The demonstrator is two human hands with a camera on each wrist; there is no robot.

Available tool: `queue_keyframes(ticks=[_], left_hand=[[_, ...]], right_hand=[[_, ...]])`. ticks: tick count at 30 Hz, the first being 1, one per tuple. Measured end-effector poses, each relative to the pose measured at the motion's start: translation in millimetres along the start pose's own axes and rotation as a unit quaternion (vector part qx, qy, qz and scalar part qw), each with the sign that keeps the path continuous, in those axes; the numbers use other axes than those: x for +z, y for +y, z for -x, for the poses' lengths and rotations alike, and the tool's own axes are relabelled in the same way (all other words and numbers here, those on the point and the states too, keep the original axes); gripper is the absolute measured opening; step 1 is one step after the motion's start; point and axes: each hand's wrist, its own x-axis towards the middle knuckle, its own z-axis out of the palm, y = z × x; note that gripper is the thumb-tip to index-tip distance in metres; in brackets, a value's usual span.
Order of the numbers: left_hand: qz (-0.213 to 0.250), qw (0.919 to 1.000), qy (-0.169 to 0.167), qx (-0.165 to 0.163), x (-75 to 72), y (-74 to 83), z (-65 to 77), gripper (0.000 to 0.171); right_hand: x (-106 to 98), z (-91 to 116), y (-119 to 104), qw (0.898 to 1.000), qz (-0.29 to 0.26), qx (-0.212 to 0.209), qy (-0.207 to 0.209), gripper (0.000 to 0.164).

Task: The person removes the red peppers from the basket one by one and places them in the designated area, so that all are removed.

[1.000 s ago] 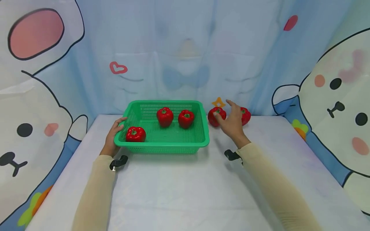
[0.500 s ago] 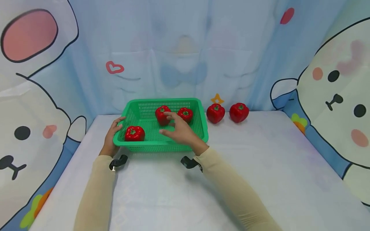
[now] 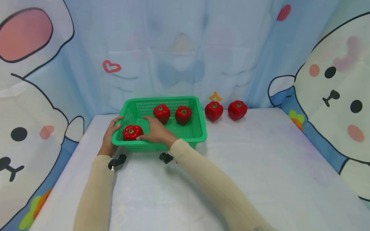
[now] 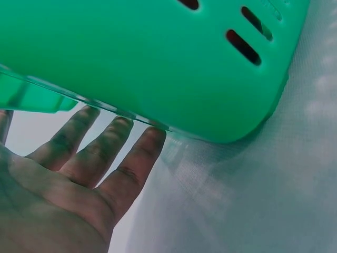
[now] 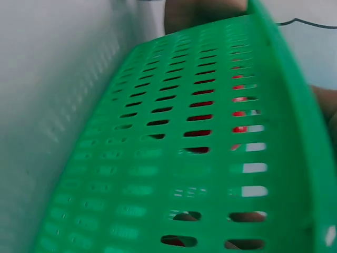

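Observation:
A green plastic basket (image 3: 162, 143) with slotted walls stands on the table, with three red bell peppers in it. My left hand (image 3: 109, 138) rests along its left side; in the left wrist view, straight fingers (image 4: 95, 153) touch the basket's wall. My right hand (image 3: 157, 131) reaches over the front rim into the basket, fingers spread. Its thumb tip overlaps the front-left bell pepper (image 3: 133, 132), and its other fingertips are just behind and to the right of it. The remaining two, a middle bell pepper (image 3: 162, 113) and a right bell pepper (image 3: 183, 115), sit towards the back.
Right of the basket, two more red bell peppers stand on the white-covered table (image 3: 260, 166): a nearer one (image 3: 214, 111) and a farther one (image 3: 237, 110). A blue curtain (image 3: 179, 25) with cartoon animals hangs right behind the table.
My right hand has moved left, from the bell peppers outside the basket to the front-left one inside. The left hand has stayed at the basket's side. The view has shifted slightly.

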Motion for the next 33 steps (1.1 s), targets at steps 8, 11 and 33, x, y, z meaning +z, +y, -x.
queue_keyframes(ticks=[8, 11, 33], left_hand=[[-0.006, 1.0, 0.006, -0.002, 1.3, -1.7, -1.2, 0.045], [-0.005, 1.0, 0.005, -0.006, 1.0, -2.5, -0.9, 0.046], [0.007, 1.0, 0.005, -0.004, -2.2, -1.5, -3.6, 0.044]], right_hand=[[4, -12, -7, 0.997, 0.071, -0.011, -0.009, 0.092], [8, -17, -7, 0.997, 0.075, -0.022, -0.019, 0.089], [19, -34, -7, 0.996, 0.067, -0.042, -0.031, 0.065]])
